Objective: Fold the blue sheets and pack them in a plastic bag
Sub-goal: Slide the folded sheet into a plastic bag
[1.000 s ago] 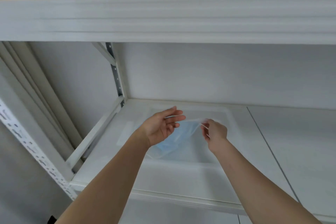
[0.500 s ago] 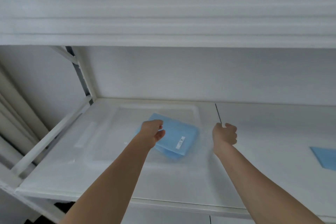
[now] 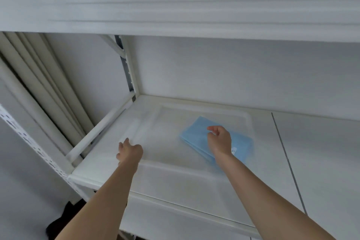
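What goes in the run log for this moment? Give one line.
stage: packed blue sheets lying in white tray on shelf | left hand: at tray's left edge, holds nothing | right hand: over the pack, fingers loosely curled

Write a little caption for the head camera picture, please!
Two bare hands over a white tray on a shelf: right hand above the bagged blue sheets, left hand near the tray's left edge.
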The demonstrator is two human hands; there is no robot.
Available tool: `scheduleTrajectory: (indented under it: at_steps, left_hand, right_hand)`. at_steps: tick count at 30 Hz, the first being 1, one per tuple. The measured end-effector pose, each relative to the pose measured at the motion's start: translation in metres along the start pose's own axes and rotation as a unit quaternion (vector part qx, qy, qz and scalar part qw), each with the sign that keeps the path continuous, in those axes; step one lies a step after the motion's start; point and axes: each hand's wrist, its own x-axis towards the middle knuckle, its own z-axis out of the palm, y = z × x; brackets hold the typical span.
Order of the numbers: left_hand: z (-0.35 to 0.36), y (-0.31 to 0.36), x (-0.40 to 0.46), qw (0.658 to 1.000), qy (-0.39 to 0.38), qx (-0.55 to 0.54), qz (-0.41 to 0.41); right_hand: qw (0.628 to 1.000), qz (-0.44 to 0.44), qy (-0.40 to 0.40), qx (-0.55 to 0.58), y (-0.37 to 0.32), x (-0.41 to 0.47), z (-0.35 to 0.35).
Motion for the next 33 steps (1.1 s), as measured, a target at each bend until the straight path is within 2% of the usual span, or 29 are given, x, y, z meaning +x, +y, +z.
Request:
scheduleTrajectory:
  at_steps: [5,10,12,16,20,25,29,33]
  left_hand:
    - [-0.021,-0.014,0.031,0.994,-0.086,0.063,0.014]
    - [-0.03,-0.02,0.054,0.985,-0.071,0.145,0.054]
    - [-0.03,-0.021,0.062,0.984,-0.063,0.148,0.077]
    - [-0.024,-0.022,0.078,0.994,-0.058,0.055,0.072]
    - [-0.019,-0.016,0.079,0.997,-0.036,0.028,0.056]
    - [-0.004,0.019,0.06,0.989,-0.002,-0.088,0.119]
    - [0.012,0.062,0.029,0.969,-0.061,-0.163,0.176]
    - [0.032,0.09,-0.005,0.944,-0.163,-0.213,0.19]
  right_hand:
    - [1.0,0.001,-0.014,0.008,-0.014,-0.003,0.038]
    - [1.0,0.007,-0.013,0.013,-0.021,0.001,0.059]
    - [1.0,0.007,-0.019,0.012,-0.022,0.001,0.062]
    - [1.0,0.017,-0.016,0.009,-0.019,0.0,0.066]
    - [1.0,0.028,-0.01,0.005,-0.011,-0.003,0.067]
    - [0.999,0.031,-0.01,-0.004,-0.008,-0.001,0.056]
    - [0.998,0.042,-0.042,0.035,-0.015,0.003,0.045]
    - [0.984,0.076,-0.135,0.092,-0.019,0.002,0.026]
